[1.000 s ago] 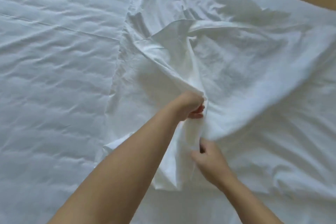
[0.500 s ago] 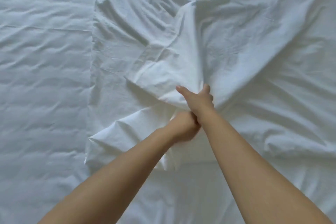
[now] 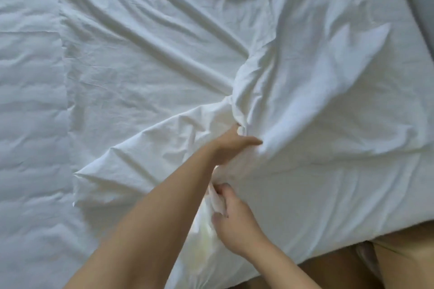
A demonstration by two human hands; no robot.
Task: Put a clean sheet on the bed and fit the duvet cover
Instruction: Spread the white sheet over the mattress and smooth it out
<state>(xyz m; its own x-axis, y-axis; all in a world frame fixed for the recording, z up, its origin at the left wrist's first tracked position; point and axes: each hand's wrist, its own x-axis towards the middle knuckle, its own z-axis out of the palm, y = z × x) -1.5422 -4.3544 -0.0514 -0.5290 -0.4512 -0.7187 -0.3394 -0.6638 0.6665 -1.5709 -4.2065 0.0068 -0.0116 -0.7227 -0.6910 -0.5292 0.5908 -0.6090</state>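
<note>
Hunting for the opening of the duvet cover (image 3: pixel 305 101), by the look of it. The white cloth lay rumpled across the bed (image 3: pixel 28 124), spreading ahead of and to the right of both hands. Left of them, the bed's flatter, quilted-looking surface was in view.

The left hand (image 3: pixel 231 145) was the farther one, fingers buried in a bunched fold and curled round it, thumb stuck out straight on top of the cloth. The right hand (image 3: pixel 234 216) sat nearer the body, just behind the left wrist, thumb and fingertips pinching a thin hem or edge of the same cloth. Creases fanned out from the left hand's grip, so the fabric looked under pull there.

Step, as I judged it: duvet-cover stage, sorting edges and layers, not yet fitting. Couldn't tell whether a duvet was inside, nor whether the sheet underneath was the clean one.

The next move would call for running the pinched edge along to a corner or the mouth and separating the two layers. Both grips would need to be firm so the thin cloth wouldn't slip.
</note>
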